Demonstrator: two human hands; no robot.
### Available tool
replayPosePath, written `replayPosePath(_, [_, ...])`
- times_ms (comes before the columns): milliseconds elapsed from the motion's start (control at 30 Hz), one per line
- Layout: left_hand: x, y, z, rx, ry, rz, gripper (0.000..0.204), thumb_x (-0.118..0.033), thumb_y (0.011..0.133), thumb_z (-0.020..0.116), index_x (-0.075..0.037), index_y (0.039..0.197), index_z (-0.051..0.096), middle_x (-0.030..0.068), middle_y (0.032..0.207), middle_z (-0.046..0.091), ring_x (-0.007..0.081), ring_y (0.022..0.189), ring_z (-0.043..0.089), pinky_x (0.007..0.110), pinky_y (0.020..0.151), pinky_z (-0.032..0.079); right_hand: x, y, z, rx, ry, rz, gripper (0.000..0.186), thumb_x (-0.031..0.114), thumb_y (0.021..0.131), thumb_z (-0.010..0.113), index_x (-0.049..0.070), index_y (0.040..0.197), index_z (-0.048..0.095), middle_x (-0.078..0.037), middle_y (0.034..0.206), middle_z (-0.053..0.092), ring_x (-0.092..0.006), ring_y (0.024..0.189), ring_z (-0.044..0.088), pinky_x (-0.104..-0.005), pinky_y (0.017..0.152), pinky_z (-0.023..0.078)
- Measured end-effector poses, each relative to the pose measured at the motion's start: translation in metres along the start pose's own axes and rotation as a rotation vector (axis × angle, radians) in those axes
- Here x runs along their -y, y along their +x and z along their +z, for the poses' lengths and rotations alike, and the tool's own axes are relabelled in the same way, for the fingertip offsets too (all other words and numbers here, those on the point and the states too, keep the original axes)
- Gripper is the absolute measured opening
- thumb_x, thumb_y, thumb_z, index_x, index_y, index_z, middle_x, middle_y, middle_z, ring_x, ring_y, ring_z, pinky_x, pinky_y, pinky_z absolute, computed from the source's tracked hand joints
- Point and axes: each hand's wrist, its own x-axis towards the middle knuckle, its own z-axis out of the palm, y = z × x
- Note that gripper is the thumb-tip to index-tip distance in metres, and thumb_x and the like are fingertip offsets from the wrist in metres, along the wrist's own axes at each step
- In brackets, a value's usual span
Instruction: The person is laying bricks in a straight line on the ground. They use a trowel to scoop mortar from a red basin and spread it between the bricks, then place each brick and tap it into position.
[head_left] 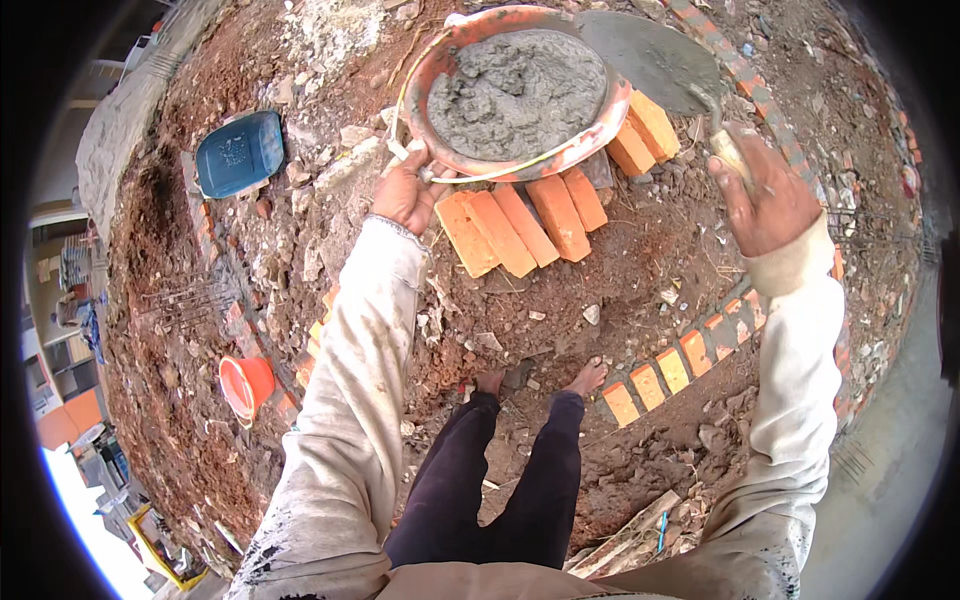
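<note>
At the top of the view is an orange bucket [590, 140] full of wet grey mortar [520, 95], with a pale wire handle. My left hand [405, 192] is closed at the bucket's near left side, gripping the handle by its white grip. In my right hand [765, 190] is a trowel [655, 60], held by its worn wooden handle. Its broad blade is coated with mortar and reaches left to the bucket's right rim. Several loose orange bricks [515, 225] lie side by side just below the bucket, and two more [645, 135] lie to its right.
A low brick course [670, 370] with mortar joints runs at the right of my feet. Another brick line [740, 75] crosses the upper right. A blue basin [240, 155] and a smaller orange bucket [246, 388] stand at left. Rubble and uneven soil surround my bare feet.
</note>
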Motion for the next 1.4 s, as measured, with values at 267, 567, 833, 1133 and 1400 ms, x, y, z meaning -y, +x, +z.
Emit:
replayPosePath(267, [0.010, -0.001, 0.009, -0.035, -0.011, -0.044, 0.014, -0.014, 0.087, 0.051, -0.006, 0.099, 0.051, 0.0052, 0.092, 0.056, 0.0173, 0.077, 0.057, 0.032, 0.069, 0.052, 0.121, 0.126, 0.081, 0.497, -0.292, 0.122, 0.035, 0.027, 0.075, 0.061, 0.004, 0.101, 0.058, -0.020, 0.092, 0.062, -0.0329, 0.090, 0.059, -0.0383, 0.079, 0.047])
replayPosePath(567, [-0.005, -0.009, 0.009, -0.092, 0.127, -0.041, 0.021, -0.018, 0.086, 0.054, -0.004, 0.101, 0.051, 0.0037, 0.090, 0.056, 0.0151, 0.071, 0.058, 0.028, 0.061, 0.053, 0.120, 0.106, 0.098, 0.625, 0.808, 0.545, 0.030, 0.025, 0.082, 0.059, 0.003, 0.102, 0.059, -0.009, 0.067, 0.058, -0.0164, 0.053, 0.055, -0.0300, 0.047, 0.045])
replayPosePath(833, [0.006, 0.001, 0.004, -0.027, 0.203, -0.104, 0.025, -0.023, 0.088, 0.052, -0.006, 0.106, 0.049, 0.0042, 0.097, 0.053, 0.0177, 0.083, 0.057, 0.036, 0.074, 0.052, 0.059, 0.020, 0.041, 0.405, 1.252, 0.410, 0.039, 0.024, 0.082, 0.058, -0.001, 0.112, 0.053, -0.004, 0.065, 0.054, -0.0085, 0.046, 0.047, -0.0214, 0.041, 0.039])
replayPosePath(1133, [-0.010, 0.013, -0.014, 0.017, 0.274, -0.059, 0.024, -0.024, 0.088, 0.051, -0.002, 0.100, 0.051, 0.0073, 0.093, 0.057, 0.0230, 0.095, 0.057, 0.036, 0.082, 0.050, -0.126, -0.247, 0.018, 0.475, 1.249, 0.658, 0.036, 0.014, 0.081, 0.056, -0.003, 0.113, 0.052, -0.007, 0.072, 0.059, -0.0085, 0.052, 0.052, -0.0223, 0.043, 0.040])
replayPosePath(1400, [-0.022, 0.052, -0.048, -0.019, 0.306, -0.048, 0.027, -0.019, 0.090, 0.047, 0.002, 0.106, 0.051, 0.0145, 0.115, 0.053, 0.0258, 0.109, 0.050, 0.040, 0.092, 0.043, -0.328, -0.496, 0.221, 0.527, 0.846, 1.084, 0.042, 0.017, 0.074, 0.061, 0.006, 0.114, 0.053, -0.008, 0.083, 0.063, -0.0168, 0.069, 0.060, -0.0302, 0.055, 0.048])
